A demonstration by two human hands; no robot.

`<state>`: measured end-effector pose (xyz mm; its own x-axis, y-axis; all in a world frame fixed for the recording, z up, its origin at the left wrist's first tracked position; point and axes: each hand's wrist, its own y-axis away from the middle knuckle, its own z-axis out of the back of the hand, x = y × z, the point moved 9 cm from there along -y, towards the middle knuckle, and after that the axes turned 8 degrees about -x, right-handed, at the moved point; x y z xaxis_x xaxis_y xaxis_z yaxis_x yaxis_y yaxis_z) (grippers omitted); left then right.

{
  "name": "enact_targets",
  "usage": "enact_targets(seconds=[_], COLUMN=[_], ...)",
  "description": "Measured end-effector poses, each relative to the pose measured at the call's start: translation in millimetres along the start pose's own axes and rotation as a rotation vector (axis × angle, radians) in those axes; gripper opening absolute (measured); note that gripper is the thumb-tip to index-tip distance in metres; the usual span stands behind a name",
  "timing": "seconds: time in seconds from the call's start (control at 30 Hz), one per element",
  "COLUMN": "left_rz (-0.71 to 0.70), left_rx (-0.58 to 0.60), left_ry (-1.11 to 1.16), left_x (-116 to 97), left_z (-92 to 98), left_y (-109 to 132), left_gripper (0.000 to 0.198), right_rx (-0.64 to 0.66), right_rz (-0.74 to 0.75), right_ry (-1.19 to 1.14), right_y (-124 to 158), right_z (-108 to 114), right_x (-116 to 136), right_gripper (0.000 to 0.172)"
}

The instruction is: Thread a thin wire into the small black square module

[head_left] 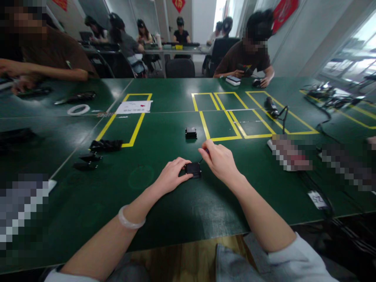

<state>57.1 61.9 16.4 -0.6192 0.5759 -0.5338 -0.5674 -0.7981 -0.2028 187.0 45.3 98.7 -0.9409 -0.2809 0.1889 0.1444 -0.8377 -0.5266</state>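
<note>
On the green table, a small flat black box (193, 170) with shiny bits at its corners lies in front of me. My left hand (173, 174) is closed around its left side, with fingers at the back and thumb along the near edge. My right hand (219, 158) is held above and to the right of the box, its fingers pinched on a thin dark rod (201, 160) that slants down toward the box's upper right corner. Most of the rod is hidden in my fingers. Farther back stands a similar small black part (190, 132), touched by neither hand.
Several black parts (88, 157) and a dark bundle (106, 145) lie to the left. Yellow tape (226, 138) marks rectangles on the table. Rightward are a blurred-out device (289, 152), cables (323, 117) and a black device (272, 106). Co-workers (246, 51) sit across the table.
</note>
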Motion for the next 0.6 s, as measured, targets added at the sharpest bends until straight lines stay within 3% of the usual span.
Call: enact_targets(seconds=[0.27, 0.47, 0.6], left_rz=[0.003, -0.002, 0.006], left_rx=[-0.003, 0.000, 0.002], left_ry=[0.016, 0.015, 0.024], left_x=[1.8, 1.6, 0.4], left_z=[-0.5, -0.6, 0.4], left_y=[1.0, 0.8, 0.7], left_gripper=[0.034, 0.034, 0.033], right_rx=[-0.040, -0.026, -0.020], right_rz=[0.027, 0.012, 0.007], right_ry=[0.010, 0.006, 0.005], right_y=[-1.2, -1.4, -1.9], right_z=[3.9, 0.4, -0.4], right_x=[3.5, 0.3, -0.7], right_gripper=[0.017, 0.029, 0.023])
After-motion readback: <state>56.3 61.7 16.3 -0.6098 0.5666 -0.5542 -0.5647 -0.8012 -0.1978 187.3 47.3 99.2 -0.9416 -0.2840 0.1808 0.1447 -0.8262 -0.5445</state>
